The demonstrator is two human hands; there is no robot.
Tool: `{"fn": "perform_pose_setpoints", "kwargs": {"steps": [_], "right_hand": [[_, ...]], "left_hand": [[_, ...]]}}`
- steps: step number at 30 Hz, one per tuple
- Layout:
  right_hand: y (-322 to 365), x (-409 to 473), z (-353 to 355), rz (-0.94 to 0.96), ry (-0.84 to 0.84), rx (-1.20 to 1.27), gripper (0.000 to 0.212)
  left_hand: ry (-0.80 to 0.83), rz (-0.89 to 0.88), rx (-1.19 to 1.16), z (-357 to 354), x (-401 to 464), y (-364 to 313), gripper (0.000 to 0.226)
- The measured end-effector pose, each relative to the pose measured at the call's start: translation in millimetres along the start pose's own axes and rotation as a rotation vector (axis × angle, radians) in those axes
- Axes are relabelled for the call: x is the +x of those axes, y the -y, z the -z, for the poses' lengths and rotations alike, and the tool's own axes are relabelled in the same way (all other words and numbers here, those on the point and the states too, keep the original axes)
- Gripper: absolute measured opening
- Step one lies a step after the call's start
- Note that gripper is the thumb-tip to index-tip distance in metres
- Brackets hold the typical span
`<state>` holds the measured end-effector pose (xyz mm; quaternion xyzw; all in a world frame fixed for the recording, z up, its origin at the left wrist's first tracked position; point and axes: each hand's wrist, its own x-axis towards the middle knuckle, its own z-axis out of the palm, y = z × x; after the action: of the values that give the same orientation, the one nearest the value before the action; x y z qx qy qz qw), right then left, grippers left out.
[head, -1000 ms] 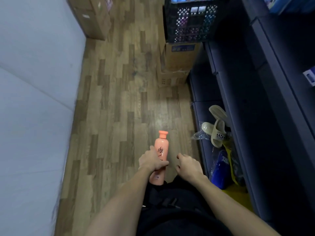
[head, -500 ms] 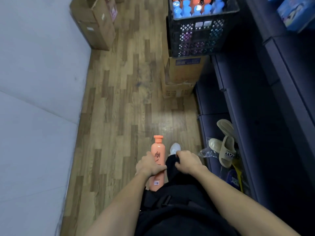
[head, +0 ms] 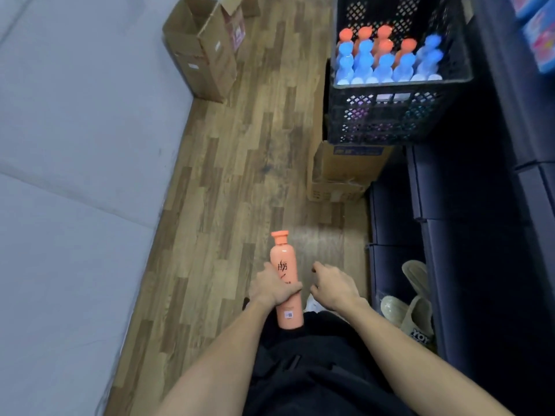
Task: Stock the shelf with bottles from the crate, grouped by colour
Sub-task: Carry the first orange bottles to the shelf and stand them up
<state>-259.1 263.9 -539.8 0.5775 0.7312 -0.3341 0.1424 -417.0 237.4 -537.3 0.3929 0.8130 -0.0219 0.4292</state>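
My left hand [head: 271, 285] grips an orange bottle [head: 285, 274] around its middle, cap pointing away from me, low in front of my body. My right hand [head: 333, 285] hovers just right of the bottle with loosely curled fingers, holding nothing. Ahead at the upper right a black plastic crate [head: 396, 112] stands on stacked cardboard boxes [head: 345, 172]. It holds several blue bottles [head: 387, 66] in front and several orange bottles [head: 378, 36] behind. The dark blue shelf [head: 468, 223] runs along the right side.
A white wall [head: 75, 145] borders the wooden floor [head: 240, 163] on the left. An open cardboard box [head: 204, 49] leans at the far left corner. Beige slippers [head: 411, 301] lie on the shelf's bottom level near my right arm. Packaged goods [head: 537, 34] sit upper right.
The view has tilted up and closer to the crate, bringing its bottles fully into sight. My right hand has lifted off my dark clothing. The left hand keeps its grip on the orange bottle.
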Motion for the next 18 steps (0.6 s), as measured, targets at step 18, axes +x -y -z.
{"fn": "perform_pose_setpoints", "kwargs": {"steps": [18], "right_hand": [[68.9,210.6,144.8,-0.091,0.062,-0.079,0.034]], "left_hand": [[0.119,-0.075,-0.021,157.4,200.8,-100.3,0.074]]}}
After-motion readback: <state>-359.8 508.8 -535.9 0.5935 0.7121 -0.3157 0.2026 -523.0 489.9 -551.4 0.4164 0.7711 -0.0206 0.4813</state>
